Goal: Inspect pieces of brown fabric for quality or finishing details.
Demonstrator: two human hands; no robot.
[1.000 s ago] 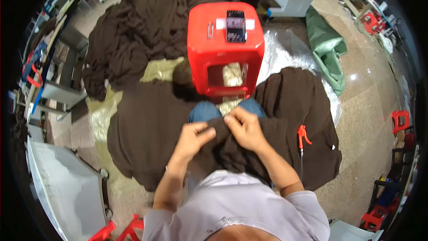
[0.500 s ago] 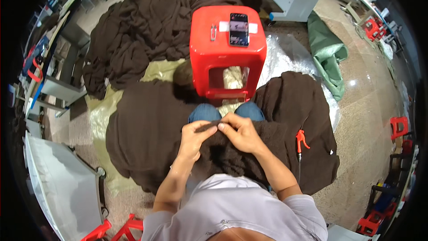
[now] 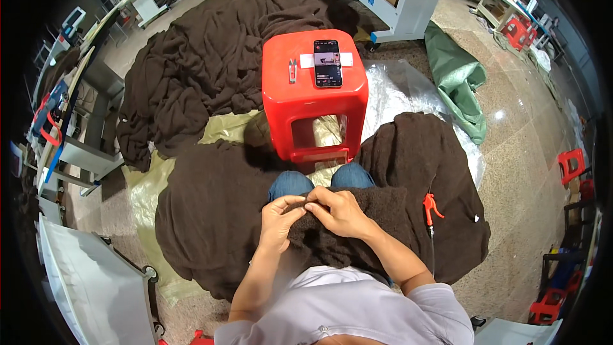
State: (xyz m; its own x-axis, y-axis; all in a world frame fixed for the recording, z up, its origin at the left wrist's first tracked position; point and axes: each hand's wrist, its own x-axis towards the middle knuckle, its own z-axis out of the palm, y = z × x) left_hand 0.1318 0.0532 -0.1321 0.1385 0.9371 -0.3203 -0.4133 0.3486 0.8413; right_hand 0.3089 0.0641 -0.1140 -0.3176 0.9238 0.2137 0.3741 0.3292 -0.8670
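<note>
Dark brown fabric (image 3: 357,252) lies across my lap, and both hands pinch its upper edge in front of my knees. My left hand (image 3: 279,220) grips that edge between thumb and fingers. Close beside it, fingertips nearly touching, my right hand (image 3: 338,213) pinches the same edge. On the fabric to the right of my right arm rests a red air blow gun (image 3: 431,209) with a thin hose. Ahead of my knees stands a red plastic stool (image 3: 274,92), carrying a phone (image 3: 328,64) with a lit screen and a small pair of thread snips (image 3: 293,71).
A large heap of brown fabric (image 3: 211,57) covers the floor at the far left. Clear plastic sheeting (image 3: 399,89) and a green sack (image 3: 453,80) lie right of the stool. A white wheeled cart (image 3: 96,287) stands at near left, and work tables (image 3: 408,6) line the back.
The view has shifted, so the stool and phone sit lower in the picture. Both hands still pinch the fabric edge, which is now turned to show more of its fuzzy surface.
</note>
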